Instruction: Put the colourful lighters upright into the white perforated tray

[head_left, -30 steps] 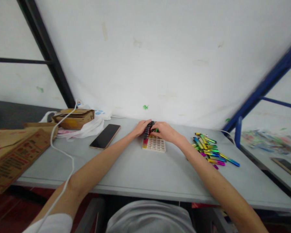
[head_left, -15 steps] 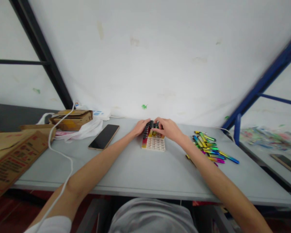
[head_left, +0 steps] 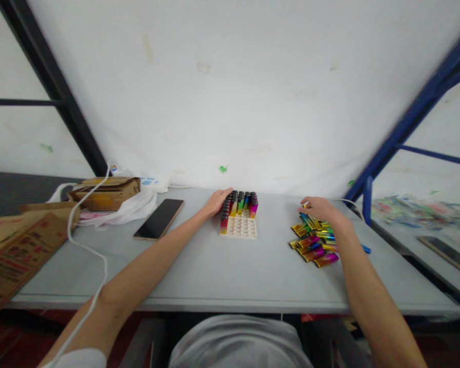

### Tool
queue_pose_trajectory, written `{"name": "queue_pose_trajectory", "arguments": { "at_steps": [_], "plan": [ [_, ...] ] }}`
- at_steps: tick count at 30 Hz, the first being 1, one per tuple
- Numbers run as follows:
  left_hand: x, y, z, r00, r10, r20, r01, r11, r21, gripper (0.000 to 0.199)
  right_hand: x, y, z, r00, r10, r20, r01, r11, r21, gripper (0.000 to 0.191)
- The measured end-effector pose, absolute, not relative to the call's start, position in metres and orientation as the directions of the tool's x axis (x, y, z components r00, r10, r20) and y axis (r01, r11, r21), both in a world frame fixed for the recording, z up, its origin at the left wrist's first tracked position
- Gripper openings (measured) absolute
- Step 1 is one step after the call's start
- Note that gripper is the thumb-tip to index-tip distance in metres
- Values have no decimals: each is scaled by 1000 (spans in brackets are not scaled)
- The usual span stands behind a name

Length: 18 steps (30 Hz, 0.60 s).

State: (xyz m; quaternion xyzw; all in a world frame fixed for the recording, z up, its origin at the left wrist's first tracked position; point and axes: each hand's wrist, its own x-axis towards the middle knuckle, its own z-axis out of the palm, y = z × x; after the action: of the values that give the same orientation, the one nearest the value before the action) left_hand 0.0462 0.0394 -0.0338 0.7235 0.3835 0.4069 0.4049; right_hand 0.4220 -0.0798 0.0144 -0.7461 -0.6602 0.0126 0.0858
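1. we see our left arm (head_left: 153, 260) come in from the lower left and slant forward across the tabletop (head_left: 222, 278), nearly straight, with a small bend near the elbow.
2. our left hand (head_left: 214, 203) rests at the outer left side of the white tray (head_left: 243, 228), wrist low, its back facing up. its fingers lie along the standing tubes (head_left: 237, 202); their tips are partly hidden, so we cannot tell whether they grip or only steady.
3. the white tray sits in the middle of the tabletop. the standing tubes, shiny and dark-topped, fill its left side and far rows, while we see bare round hollows towards its near right.
4. our right arm (head_left: 368, 291) rises from the lower right and leans inward, the wrist bent so that our right hand (head_left: 319, 208) points left, palm down.
5. that hand hovers at the far edge of the loose tubes (head_left: 314, 241), well apart from the white tray. its fingers are curled with the tips close together; a small pale bit shows there, but we cannot tell whether they hold a tube.
6. the loose tubes lie heaped, in gold, blue, green and magenta.
7. left of our left hand, a phone (head_left: 160, 219) lies flat.
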Motion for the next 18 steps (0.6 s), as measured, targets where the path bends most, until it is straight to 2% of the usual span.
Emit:
{"name": "queue_pose_trajectory", "arguments": {
  "at_steps": [3, 5, 9, 18],
  "plan": [
    [46, 39, -34, 378, 886, 269, 221, -369, 903, 55, 427, -81, 7, 224, 973, 56, 971, -218, -93, 41],
    [46, 38, -34, 378, 886, 268, 221, -367, 903, 55, 424, -82, 3, 231, 973, 22, 970, -229, -88, 42],
    [46, 36, -32, 381, 882, 278, 215, -377, 901, 55, 408, -82, 3, 165, 986, 10, 974, -161, -157, 36],
    [46, 36, -31, 379, 881, 283, 220, -382, 897, 55, 383, -82, 20, 70, 990, 123, 960, -33, -280, 29]
  ]
}}
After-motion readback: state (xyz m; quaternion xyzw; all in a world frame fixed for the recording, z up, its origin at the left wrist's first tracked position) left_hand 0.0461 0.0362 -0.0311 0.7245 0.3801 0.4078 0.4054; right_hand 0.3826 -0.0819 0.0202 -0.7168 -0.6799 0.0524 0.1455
